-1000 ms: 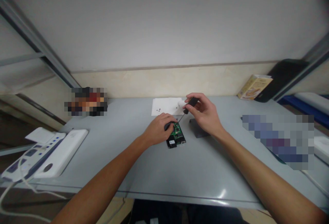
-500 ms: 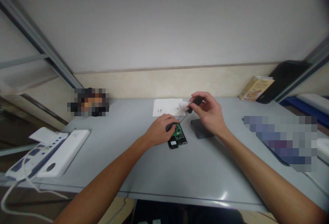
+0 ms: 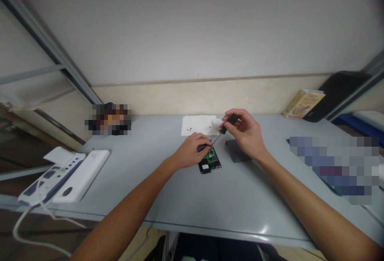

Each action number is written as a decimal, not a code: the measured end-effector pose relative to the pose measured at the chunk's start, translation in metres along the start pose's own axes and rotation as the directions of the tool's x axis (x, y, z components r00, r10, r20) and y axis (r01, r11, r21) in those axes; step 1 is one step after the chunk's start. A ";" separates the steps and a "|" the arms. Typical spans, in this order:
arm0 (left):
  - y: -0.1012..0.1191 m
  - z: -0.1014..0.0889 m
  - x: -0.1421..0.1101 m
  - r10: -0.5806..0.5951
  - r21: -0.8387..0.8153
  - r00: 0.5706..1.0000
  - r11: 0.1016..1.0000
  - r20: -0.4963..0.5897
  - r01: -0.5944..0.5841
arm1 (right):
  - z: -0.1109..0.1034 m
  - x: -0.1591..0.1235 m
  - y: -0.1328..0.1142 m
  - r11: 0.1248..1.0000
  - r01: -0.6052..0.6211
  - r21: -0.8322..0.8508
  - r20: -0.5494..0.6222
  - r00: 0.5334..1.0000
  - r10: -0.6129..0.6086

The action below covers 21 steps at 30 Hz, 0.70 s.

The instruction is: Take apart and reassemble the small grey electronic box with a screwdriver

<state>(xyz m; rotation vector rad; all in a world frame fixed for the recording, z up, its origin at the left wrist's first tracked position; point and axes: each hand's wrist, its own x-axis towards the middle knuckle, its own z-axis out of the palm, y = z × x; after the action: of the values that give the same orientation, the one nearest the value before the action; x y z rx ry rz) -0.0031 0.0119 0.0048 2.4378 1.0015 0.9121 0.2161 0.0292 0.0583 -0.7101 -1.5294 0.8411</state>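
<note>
On the grey table lies a small black device with a bare green circuit board [image 3: 212, 158], a white label near its front end. My left hand [image 3: 192, 150] grips its far left part, the fingers bent over a black piece there; they hide some of the board. In my right hand [image 3: 246, 132] is a screwdriver [image 3: 229, 124] with a thick dark handle, tilted so that its thin shaft slopes down left to the far end of the board. Whether the tip sits in a screw is too small to tell. A dark grey cover [image 3: 235, 152] lies under my right hand's wrist side.
Behind the device is white paper [image 3: 196, 123] with several tiny dark screws [image 3: 189, 129] and a white lump. A power strip [image 3: 51, 175] and a white slab [image 3: 82, 177] lie left, with cables over the edge. A yellow box [image 3: 303, 104] stands back right.
The whole scene has shifted a little to the right as the camera turned. Both hands keep their holds, and the screwdriver stays at the board's far end.
</note>
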 end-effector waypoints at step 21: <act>-0.001 -0.006 0.003 -0.085 -0.130 0.985 0.989 -0.153 0.066 | -0.005 0.003 0.000 0.999 -0.013 0.048 -0.066 0.998 0.016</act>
<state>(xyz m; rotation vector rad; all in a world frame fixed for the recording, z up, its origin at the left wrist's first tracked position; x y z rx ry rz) -0.0059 0.0153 0.0093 2.2375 1.0498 1.1215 0.2204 0.0322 0.0605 -0.7083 -1.4421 0.8542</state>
